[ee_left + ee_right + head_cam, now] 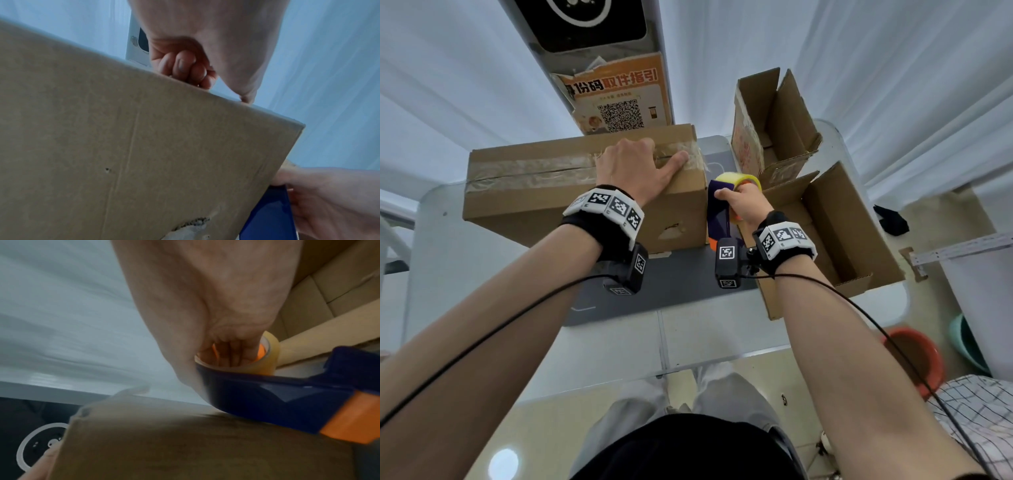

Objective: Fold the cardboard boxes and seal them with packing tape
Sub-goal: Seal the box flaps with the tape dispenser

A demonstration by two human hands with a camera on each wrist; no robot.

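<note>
A closed cardboard box [544, 192] lies on the table, with clear tape running along its top seam. My left hand [633, 164] rests on the box's right part, fingers curled under while the thumb lies flat on the tape near the right end. The left wrist view shows those curled fingers [185, 68] above the box's front face [144, 162]. My right hand [746, 202] grips a blue and orange tape dispenser [719, 209] at the box's right end. Its fingers sit inside the yellowish tape roll [267, 366], and the dispenser [267, 395] touches the box [185, 443].
Two open cardboard boxes [774, 126] [842, 233] stand to the right, close behind the dispenser. A kiosk with an orange QR poster [619, 99] rises behind the taped box. A dark mat [681, 287] covers the table [705, 329]. A red basin [917, 356] sits on the floor at right.
</note>
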